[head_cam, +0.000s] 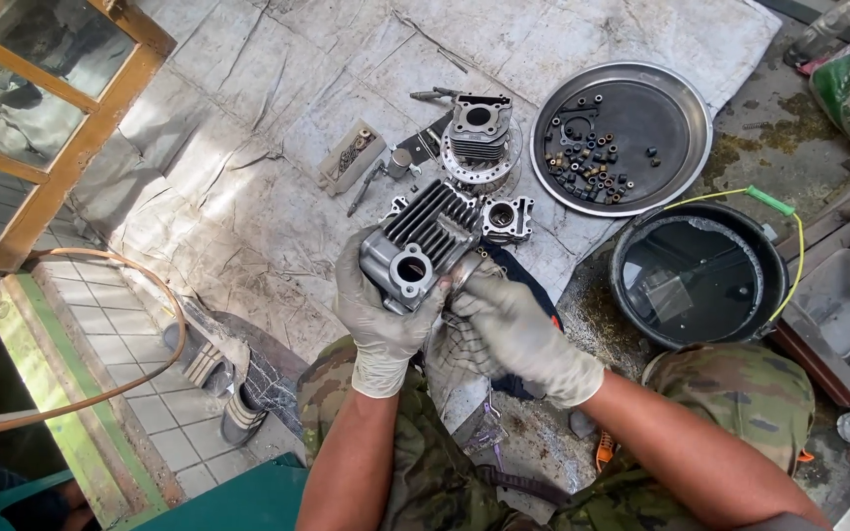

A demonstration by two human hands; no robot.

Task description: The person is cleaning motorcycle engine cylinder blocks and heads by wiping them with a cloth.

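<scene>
My left hand [378,313] cradles the finned engine cylinder [423,246] from below; right hand [512,329] pinches a rag [464,339] against its bore end.

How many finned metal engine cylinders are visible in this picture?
3. One finned cylinder is held in the left hand; a second stands on the sheet beside the round tray; a smaller third lies above the right hand.

A gray crinkled sheet [248,147] covers the dirty floor [759,147]. A wooden window frame [61,128] stands beside pale tiles [120,354] in daylight.
</scene>
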